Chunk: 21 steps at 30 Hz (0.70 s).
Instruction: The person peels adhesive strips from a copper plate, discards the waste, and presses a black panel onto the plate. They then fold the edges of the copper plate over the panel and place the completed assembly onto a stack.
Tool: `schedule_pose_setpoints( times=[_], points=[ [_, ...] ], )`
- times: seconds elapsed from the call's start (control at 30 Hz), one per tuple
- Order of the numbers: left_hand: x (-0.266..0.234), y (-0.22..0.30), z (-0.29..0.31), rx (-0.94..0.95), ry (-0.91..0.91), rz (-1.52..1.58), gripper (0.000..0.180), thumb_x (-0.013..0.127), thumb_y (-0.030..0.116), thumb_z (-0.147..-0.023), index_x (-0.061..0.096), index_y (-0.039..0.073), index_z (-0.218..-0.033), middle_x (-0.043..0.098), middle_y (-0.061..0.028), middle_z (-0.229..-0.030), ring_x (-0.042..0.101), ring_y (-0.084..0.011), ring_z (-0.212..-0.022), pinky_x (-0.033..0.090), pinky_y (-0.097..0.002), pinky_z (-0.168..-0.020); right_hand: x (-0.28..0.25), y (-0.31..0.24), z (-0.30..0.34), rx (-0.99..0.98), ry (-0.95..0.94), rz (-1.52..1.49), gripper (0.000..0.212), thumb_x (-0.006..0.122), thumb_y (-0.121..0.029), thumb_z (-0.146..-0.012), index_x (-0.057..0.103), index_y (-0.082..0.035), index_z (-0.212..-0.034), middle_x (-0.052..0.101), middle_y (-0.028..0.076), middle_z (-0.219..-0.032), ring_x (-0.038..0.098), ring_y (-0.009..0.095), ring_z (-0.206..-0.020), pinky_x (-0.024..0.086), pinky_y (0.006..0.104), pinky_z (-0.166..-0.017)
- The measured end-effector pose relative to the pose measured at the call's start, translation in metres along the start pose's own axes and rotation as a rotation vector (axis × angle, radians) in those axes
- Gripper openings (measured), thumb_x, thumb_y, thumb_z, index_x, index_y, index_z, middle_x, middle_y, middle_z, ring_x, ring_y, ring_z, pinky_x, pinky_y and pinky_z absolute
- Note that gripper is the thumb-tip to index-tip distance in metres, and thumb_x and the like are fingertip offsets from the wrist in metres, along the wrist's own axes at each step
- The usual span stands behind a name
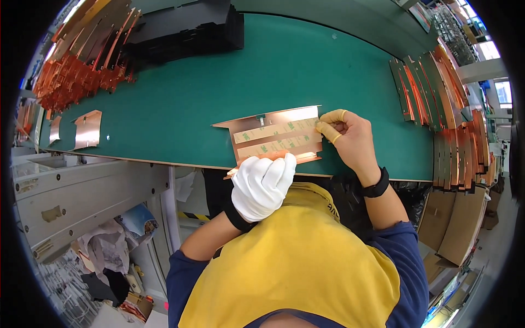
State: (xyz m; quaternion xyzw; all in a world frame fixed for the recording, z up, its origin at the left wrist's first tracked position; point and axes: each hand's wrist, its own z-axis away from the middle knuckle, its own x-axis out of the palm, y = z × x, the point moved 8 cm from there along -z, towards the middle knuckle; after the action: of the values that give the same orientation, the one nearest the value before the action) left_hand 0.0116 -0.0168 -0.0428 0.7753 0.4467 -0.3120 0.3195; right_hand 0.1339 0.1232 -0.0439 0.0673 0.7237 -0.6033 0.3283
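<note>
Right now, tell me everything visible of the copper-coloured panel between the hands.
The copper-coloured panel looks like shiny bent sheet metal, with a small cutout toward its far edge and a folded near edge. Two pale, green-printed strips run lengthwise, roughly parallel. It slants slightly, right end farther away, by the green table's near edge. The white-gloved left hand grips its near edge; fingertips of the right hand are at its right end.

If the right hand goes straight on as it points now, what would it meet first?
Probably the pale upper strip on the copper sheet; the right hand is at its end, though contact is unclear.
</note>
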Motion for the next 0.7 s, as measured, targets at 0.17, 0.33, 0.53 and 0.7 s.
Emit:
schedule_pose_setpoints(
  times=[0.17,0.33,0.53,0.7],
  points=[
    [0.000,0.000,-0.001,0.021,-0.011,0.014,0.041,0.062,0.006,-0.069,0.064,0.002,-0.110,0.052,-0.0018,-0.095,0.049,-0.0195,-0.078,0.044,-0.0334,-0.064,0.004,0.006,-0.008,0.102,-0.023,0.042,0.006,0.069,-0.003,-0.080,0.064,0.001,-0.078,0.061,-0.001,-0.065,0.050,0.004,-0.057,0.043,0.0201,-0.052],
    [-0.009,0.002,-0.007,0.017,0.020,-0.025,0.038,0.064,0.004,-0.069,0.066,0.002,-0.107,0.054,-0.0016,-0.093,0.050,-0.0189,-0.075,0.044,-0.0323,-0.062,0.004,-0.002,-0.003,0.024,0.034,0.035,0.006,0.066,0.000,-0.076,0.061,0.000,-0.073,0.057,-0.003,-0.062,0.048,0.004,-0.055,0.041,0.0200,-0.051],
    [-0.007,-0.004,-0.012,-0.020,0.042,0.043,0.035,0.065,0.003,-0.069,0.067,0.002,-0.104,0.055,-0.0015,-0.089,0.052,-0.0181,-0.071,0.043,-0.0307,-0.059,0.019,-0.061,0.041,-0.335,-0.106,-0.220,0.005,0.063,0.001,-0.077,0.060,-0.001,-0.075,0.055,-0.003,-0.062,0.047,0.004,-0.054,0.040,0.0206,-0.049],
    [-0.005,-0.005,-0.008,0.002,0.070,0.041,0.036,0.065,0.003,-0.069,0.066,0.001,-0.105,0.054,-0.0016,-0.087,0.051,-0.0175,-0.069,0.043,-0.0304,-0.058,0.016,-0.036,0.035,0.111,-0.139,-0.821,0.006,0.064,-0.001,-0.080,0.058,-0.003,-0.079,0.058,-0.001,-0.070,0.051,0.005,-0.054,0.041,0.0211,-0.047]
  ],
)
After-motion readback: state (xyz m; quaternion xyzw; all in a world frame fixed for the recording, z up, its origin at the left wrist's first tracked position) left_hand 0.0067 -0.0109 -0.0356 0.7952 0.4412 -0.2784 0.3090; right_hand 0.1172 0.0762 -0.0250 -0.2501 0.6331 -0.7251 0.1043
